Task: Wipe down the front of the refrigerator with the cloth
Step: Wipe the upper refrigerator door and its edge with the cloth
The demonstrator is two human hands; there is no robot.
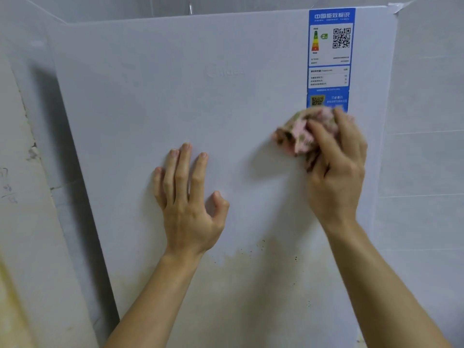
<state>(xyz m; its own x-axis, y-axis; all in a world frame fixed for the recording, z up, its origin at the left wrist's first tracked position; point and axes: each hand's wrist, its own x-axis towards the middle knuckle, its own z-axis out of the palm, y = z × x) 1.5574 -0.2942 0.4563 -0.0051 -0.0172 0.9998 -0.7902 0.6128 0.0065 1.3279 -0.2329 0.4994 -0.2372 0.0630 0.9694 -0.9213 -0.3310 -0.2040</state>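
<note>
White tiled walls behind white refrigerator door [155, 101]. Left hand [188, 197] flat, fingers released. Right hand [336, 167] grasps bunched pink cloth [301, 134] below blue energy sticker [329, 56]; upward swipe may peel it.

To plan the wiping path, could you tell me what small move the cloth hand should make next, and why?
Probably sweep the crumpled pink cloth in the right hand down to the brownish stains low on the white refrigerator door; they look unwiped.

Left hand [188, 204] and right hand [337, 172] bare — forearms [160, 295] too, nails short.
</note>
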